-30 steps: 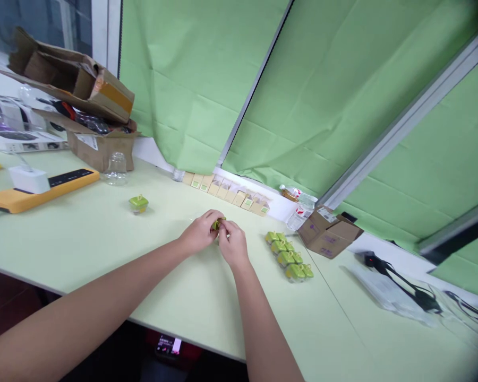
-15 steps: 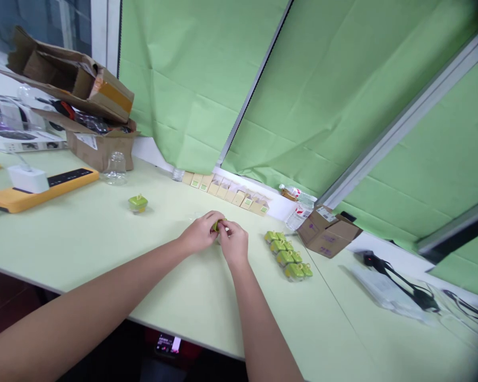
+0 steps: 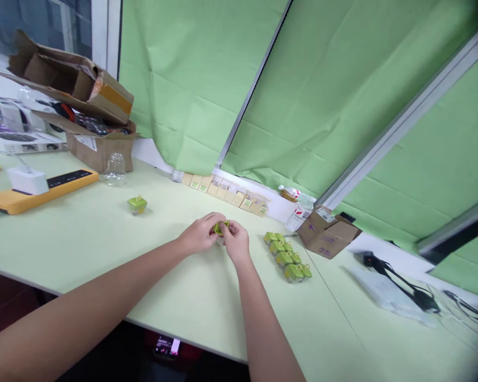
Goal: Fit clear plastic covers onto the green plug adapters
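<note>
Between my left hand point(image 3: 202, 232) and my right hand point(image 3: 236, 242) is a small green lid point(image 3: 220, 228), held above the middle of the table. Its rim and hollow side seem to face me. Fingers of both hands are closed on it, with my right thumb pressed over it. Something clear shows faintly below my fingers, too hidden to name. Left of the hands stands one small clear box with a green lid point(image 3: 137, 202). On the right, several similar green-lidded boxes point(image 3: 284, 259) with yellow rings stand in two rows.
A yellow power strip point(image 3: 63, 187) with a white plug and a clear plastic jar point(image 3: 115, 168) are at left, by open cardboard boxes point(image 3: 99, 151). Small kraft packets point(image 3: 227, 192) line the wall. Bottles point(image 3: 298, 216), a carton point(image 3: 327, 232) and cables point(image 3: 408, 286) lie right.
The green lid has turned in my fingers, so more of its hollow side shows. My right hand has shifted slightly; the boxes on the table stay put.
</note>
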The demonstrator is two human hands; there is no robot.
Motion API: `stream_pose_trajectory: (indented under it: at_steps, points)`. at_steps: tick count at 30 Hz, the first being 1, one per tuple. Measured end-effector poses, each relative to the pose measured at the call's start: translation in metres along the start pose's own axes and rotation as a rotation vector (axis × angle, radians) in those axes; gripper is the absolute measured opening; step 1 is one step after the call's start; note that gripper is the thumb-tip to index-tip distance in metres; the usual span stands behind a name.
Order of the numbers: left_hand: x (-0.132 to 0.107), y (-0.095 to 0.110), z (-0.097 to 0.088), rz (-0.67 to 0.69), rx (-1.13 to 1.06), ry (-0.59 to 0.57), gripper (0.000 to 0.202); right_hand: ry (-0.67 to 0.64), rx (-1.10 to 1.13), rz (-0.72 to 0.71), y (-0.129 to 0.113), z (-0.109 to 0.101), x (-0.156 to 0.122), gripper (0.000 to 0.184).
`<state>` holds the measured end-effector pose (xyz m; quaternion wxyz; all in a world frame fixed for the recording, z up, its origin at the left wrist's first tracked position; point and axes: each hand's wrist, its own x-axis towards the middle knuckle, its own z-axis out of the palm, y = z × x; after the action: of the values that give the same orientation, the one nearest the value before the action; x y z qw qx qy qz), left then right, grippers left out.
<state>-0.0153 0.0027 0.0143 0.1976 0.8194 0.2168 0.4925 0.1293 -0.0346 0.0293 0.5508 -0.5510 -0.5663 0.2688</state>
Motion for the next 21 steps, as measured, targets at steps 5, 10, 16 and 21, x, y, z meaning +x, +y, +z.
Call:
stream_pose_trajectory:
  at_steps: [5, 10, 16, 21]
  points:
    - [0.0016, 0.0003, -0.0009, -0.03, 0.004, -0.018, 0.045, -0.106, 0.126, 0.109, -0.0015, -0.0033, 0.0008, 0.033]
    - [-0.0002, 0.0015, -0.0008, -0.007, 0.002, -0.054, 0.048, -0.094, 0.122, 0.154, 0.0024, -0.0061, 0.0021, 0.033]
    - [-0.0001, 0.0041, 0.0005, -0.024, 0.002, -0.064, 0.047, -0.07, 0.126, 0.186, 0.0016, -0.0066, 0.0021, 0.032]
    - [0.002, 0.0063, 0.0018, -0.041, 0.007, -0.068, 0.046, -0.082, 0.095, 0.17, -0.0022, -0.0084, 0.003, 0.034]
